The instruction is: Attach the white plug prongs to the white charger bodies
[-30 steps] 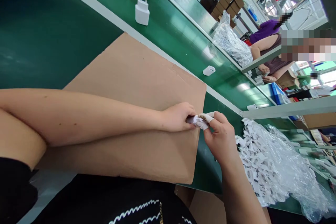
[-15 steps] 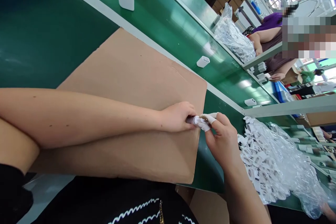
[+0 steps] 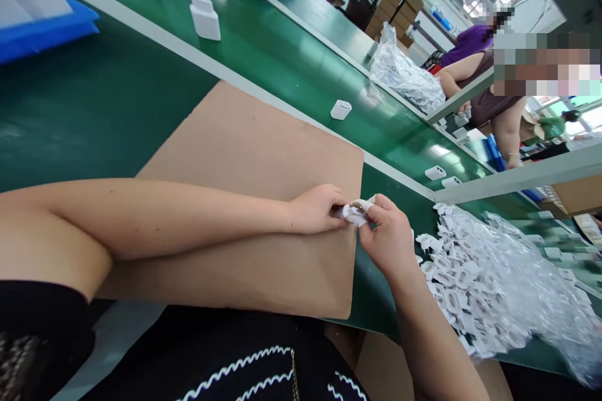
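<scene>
My left hand [image 3: 316,208] and my right hand [image 3: 386,237] meet over the right edge of a brown cardboard sheet [image 3: 244,156]. Between their fingertips they pinch a small white part [image 3: 350,213]. White finger cots cover the fingertips of my right hand. My left forearm lies across the cardboard. To the right, a clear plastic bag with a heap of small white parts [image 3: 475,276] lies on the green table.
On the green conveyor belt [image 3: 291,56] stand a white charger plug [image 3: 205,15] and several small white housings [image 3: 340,109]. Blue trays [image 3: 42,28] are at the far left and top. Another bag of parts [image 3: 407,75] lies beside a seated co-worker [image 3: 489,100]. A grey rail [image 3: 517,178] crosses the right side.
The view has tipped and shifted; the chargers on the belt have moved left. My hands stay together on the small white part, the right hand slightly closer in.
</scene>
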The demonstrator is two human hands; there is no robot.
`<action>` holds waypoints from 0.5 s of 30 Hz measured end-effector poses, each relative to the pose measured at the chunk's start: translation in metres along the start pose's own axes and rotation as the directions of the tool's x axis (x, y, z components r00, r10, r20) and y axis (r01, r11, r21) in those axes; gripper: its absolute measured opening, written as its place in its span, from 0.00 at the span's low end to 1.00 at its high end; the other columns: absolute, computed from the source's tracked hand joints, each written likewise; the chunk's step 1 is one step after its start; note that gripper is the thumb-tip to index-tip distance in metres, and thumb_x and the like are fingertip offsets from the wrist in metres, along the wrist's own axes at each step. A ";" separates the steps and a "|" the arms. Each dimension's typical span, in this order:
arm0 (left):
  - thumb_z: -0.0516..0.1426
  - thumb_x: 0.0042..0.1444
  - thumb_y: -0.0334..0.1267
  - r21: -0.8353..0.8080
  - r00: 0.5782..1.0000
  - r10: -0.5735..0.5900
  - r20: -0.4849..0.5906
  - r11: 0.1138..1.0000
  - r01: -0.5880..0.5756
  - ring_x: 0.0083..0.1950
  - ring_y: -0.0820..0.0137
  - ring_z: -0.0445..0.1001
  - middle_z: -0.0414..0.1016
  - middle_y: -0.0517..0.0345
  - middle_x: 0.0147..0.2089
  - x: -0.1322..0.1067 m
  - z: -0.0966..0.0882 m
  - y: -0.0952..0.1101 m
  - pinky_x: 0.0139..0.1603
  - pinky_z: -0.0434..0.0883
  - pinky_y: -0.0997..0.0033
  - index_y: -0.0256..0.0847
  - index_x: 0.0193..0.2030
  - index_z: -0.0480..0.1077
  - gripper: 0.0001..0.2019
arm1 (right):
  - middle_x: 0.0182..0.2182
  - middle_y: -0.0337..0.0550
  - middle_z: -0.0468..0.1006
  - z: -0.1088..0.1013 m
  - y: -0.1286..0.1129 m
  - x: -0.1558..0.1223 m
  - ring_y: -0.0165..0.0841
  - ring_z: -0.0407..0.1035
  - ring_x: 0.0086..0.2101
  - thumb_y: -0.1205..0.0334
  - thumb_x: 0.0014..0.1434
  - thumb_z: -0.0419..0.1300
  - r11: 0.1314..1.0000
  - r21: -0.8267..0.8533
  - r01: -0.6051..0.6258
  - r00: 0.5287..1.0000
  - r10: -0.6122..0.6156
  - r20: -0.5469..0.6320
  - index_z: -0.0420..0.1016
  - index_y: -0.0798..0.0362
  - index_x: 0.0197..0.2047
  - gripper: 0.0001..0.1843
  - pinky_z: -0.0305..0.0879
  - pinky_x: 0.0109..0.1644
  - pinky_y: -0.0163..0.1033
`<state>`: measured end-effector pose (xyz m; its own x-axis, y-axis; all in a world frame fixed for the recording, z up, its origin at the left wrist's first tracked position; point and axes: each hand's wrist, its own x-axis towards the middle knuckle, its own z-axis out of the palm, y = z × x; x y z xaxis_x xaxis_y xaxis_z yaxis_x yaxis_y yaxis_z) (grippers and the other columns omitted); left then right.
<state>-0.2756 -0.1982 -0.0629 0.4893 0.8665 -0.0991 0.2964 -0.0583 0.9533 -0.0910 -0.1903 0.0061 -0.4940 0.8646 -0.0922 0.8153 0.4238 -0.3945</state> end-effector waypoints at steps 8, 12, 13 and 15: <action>0.64 0.58 0.47 -0.035 0.910 -0.155 -0.384 0.988 0.153 0.49 0.62 0.78 0.81 0.53 0.50 0.037 -0.061 -0.034 0.50 0.73 0.66 0.41 0.49 0.78 0.17 | 0.52 0.53 0.75 -0.017 0.057 -0.052 0.45 0.73 0.45 0.47 0.66 0.57 0.951 -0.106 -0.291 0.956 0.284 -0.078 0.73 0.49 0.62 0.26 0.71 0.46 0.49; 0.62 0.61 0.41 0.147 0.696 -0.259 -0.670 0.872 0.466 0.52 0.60 0.76 0.80 0.47 0.53 0.084 -0.141 -0.073 0.54 0.70 0.64 0.39 0.51 0.74 0.14 | 0.50 0.57 0.78 -0.002 0.109 -0.079 0.53 0.75 0.45 0.52 0.60 0.55 0.858 -0.238 -0.455 0.885 0.466 -0.014 0.79 0.53 0.55 0.24 0.72 0.47 0.55; 0.62 0.61 0.39 0.167 0.661 -0.290 -0.692 0.827 0.537 0.53 0.58 0.76 0.80 0.46 0.53 0.093 -0.157 -0.078 0.54 0.70 0.62 0.39 0.51 0.74 0.12 | 0.48 0.56 0.78 0.005 0.121 -0.081 0.51 0.77 0.45 0.56 0.58 0.54 0.873 -0.184 -0.452 0.886 0.463 0.020 0.80 0.52 0.52 0.23 0.73 0.47 0.54; 0.63 0.58 0.36 0.182 0.613 -0.335 -0.715 0.758 0.627 0.53 0.55 0.76 0.80 0.43 0.52 0.103 -0.179 -0.080 0.54 0.69 0.60 0.38 0.48 0.74 0.12 | 0.44 0.54 0.80 0.019 0.144 -0.082 0.50 0.78 0.44 0.56 0.55 0.56 0.911 -0.063 -0.409 0.911 0.411 0.035 0.83 0.48 0.46 0.19 0.74 0.48 0.52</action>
<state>-0.3962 -0.0154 -0.0985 -0.3862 0.9055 -0.1759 0.6806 0.4084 0.6082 0.0610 -0.2050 -0.0607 -0.1254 0.9522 -0.2784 0.9632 0.0496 -0.2643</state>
